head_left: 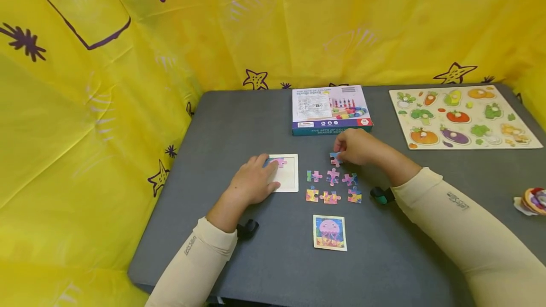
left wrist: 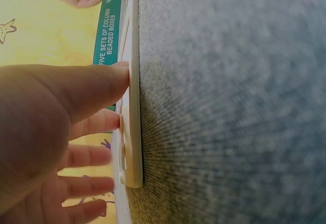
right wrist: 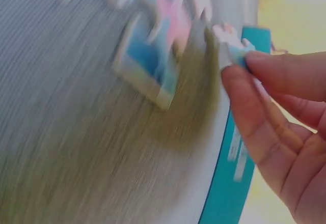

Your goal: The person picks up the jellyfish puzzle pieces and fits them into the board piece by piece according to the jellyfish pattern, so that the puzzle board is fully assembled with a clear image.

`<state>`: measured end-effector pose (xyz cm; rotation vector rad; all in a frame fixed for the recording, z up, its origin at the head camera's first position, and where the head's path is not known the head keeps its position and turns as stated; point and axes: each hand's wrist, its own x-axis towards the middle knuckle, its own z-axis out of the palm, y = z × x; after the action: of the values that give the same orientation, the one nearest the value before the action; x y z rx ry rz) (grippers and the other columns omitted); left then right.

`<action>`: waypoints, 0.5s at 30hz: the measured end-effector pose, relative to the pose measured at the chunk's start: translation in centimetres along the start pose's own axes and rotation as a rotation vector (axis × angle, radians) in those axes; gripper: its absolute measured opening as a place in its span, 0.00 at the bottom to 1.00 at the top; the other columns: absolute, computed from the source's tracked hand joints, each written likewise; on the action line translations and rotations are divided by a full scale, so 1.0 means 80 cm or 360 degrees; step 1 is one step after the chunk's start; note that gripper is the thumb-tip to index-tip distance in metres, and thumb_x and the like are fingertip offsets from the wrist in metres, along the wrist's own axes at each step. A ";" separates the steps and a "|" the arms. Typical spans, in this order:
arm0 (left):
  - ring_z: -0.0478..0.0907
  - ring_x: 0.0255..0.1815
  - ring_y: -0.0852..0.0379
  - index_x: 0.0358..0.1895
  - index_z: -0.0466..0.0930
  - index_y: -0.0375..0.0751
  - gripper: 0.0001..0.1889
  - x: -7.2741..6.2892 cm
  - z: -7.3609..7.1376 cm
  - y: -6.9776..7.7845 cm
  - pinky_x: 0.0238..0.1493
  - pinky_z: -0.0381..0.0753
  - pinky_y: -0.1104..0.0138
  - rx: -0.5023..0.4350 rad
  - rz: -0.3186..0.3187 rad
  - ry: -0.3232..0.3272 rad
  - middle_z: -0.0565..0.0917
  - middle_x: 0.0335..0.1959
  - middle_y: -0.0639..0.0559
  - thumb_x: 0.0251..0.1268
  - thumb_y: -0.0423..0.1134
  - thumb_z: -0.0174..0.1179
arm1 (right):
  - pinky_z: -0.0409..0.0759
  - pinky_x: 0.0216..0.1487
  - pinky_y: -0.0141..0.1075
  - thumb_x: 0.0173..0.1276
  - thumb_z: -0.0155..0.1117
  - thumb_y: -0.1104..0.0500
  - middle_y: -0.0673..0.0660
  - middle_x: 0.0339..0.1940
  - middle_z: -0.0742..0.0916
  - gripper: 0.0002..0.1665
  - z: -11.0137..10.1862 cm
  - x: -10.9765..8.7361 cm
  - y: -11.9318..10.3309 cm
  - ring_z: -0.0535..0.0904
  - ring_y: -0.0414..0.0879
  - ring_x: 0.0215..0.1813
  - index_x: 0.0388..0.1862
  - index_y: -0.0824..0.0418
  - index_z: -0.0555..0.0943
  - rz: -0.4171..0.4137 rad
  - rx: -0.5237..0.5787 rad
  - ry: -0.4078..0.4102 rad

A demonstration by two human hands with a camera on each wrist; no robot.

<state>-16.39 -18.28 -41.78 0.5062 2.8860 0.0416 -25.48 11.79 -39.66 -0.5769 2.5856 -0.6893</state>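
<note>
My left hand [head_left: 252, 181] rests on a small white puzzle tray [head_left: 291, 174], fingers extended across its left side. In the left wrist view, the thumb [left wrist: 99, 86] touches the tray's rim [left wrist: 133, 147]. Pink and blue jigsaw pieces [head_left: 280, 162] lie along the tray's top edge, partly under the fingers. My right hand [head_left: 360, 147] pinches another pink and blue jigsaw piece [right wrist: 237, 48] between thumb and index finger, just above the table. Below it, several loose pieces [head_left: 333, 176] lie in two rows; one blue-cornered piece [right wrist: 147, 56] shows blurred in the right wrist view.
A jellyfish picture card [head_left: 330, 232] lies nearer me. Behind the pieces sits a bead-toy box [head_left: 332, 110]. A vegetable peg board [head_left: 465, 117] occupies the back right, and a round colourful object [head_left: 533, 201] is at the right edge. Yellow cloth [head_left: 239, 22] hangs behind the grey table.
</note>
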 end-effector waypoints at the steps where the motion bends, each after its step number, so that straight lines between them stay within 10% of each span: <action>1: 0.64 0.75 0.41 0.76 0.68 0.47 0.33 0.000 0.000 0.000 0.74 0.67 0.51 0.0000 0.0008 0.0002 0.66 0.76 0.41 0.73 0.55 0.60 | 0.77 0.36 0.38 0.67 0.71 0.63 0.55 0.29 0.85 0.02 0.002 0.003 -0.005 0.78 0.48 0.34 0.36 0.61 0.86 -0.0012 0.0032 -0.0009; 15: 0.64 0.78 0.44 0.78 0.65 0.46 0.34 0.002 -0.003 0.003 0.76 0.64 0.51 -0.0090 0.0062 -0.0049 0.68 0.77 0.45 0.73 0.54 0.60 | 0.81 0.35 0.34 0.66 0.73 0.61 0.53 0.26 0.88 0.02 0.051 0.066 -0.075 0.82 0.45 0.29 0.36 0.59 0.88 -0.0002 0.0320 -0.0093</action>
<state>-16.54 -18.01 -41.58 0.5479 2.8358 0.1197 -26.30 2.96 -41.09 -0.5258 2.4254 -0.9062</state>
